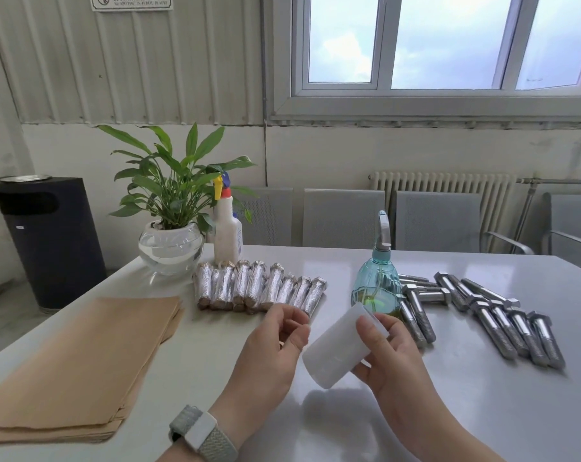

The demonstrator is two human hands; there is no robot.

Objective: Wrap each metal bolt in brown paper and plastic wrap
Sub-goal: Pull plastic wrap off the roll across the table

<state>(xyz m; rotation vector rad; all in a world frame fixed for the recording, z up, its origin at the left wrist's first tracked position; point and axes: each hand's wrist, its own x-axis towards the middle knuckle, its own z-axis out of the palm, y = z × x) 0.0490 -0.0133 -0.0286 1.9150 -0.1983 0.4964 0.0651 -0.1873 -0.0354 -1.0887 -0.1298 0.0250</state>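
My right hand (387, 353) grips a white roll of plastic wrap (335, 350) above the table, thumb on its upper end. My left hand (275, 341) is just left of the roll with curled fingers pinching near its upper edge; whether it holds a film end I cannot tell. Several bare metal bolts (502, 325) lie at the right. A row of several wrapped bolts (259, 288) lies behind my hands. A stack of brown paper sheets (82, 361) lies at the left.
A teal spray bottle (377, 281) stands just behind the roll. A white spray bottle (227, 231) and a potted plant in a glass bowl (170, 248) stand at the back left of the white table (482, 411). Grey chairs (435, 221) line the far side.
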